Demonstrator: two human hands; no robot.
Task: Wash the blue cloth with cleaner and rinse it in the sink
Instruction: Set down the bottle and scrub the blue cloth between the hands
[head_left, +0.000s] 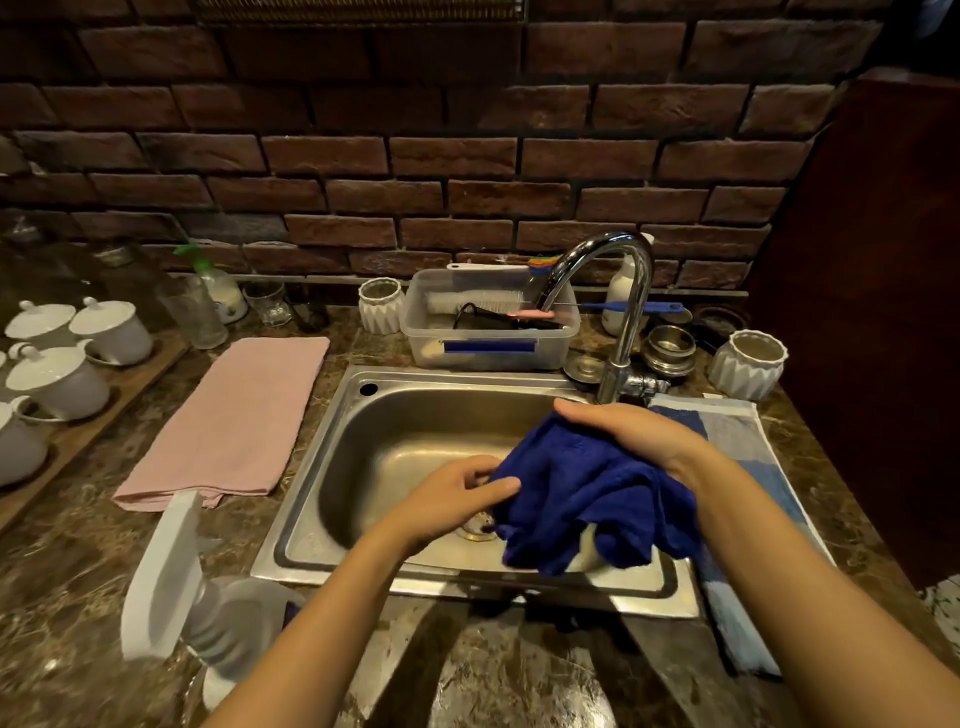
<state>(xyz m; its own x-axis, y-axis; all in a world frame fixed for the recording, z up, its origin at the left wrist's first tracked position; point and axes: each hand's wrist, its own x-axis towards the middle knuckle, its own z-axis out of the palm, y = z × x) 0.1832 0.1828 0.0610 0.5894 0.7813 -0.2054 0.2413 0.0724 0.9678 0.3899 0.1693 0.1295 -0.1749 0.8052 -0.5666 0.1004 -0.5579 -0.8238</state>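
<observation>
left hand pinching, right hand gripping palm-down

It was a home kitchen: a steel sink and tap in a marble bench, lidded cups beside a brick wall.

Single wide head-level view, forward and down, close over the sink.

Cloth was deep royal blue, plain. Towel left of sink: pale pink, plain. Mat on right: blocks of navy, lt blue & white. Sink was steel grey; tap chrome. Worktop was dk brown marble w/ tan veining. Wall: dk red-brown brick, blackish joints. Lidded cups white, on brown wood tray. Tub clear w/ blue strip. Ribbed pots white. Spray bottle white.
</observation>
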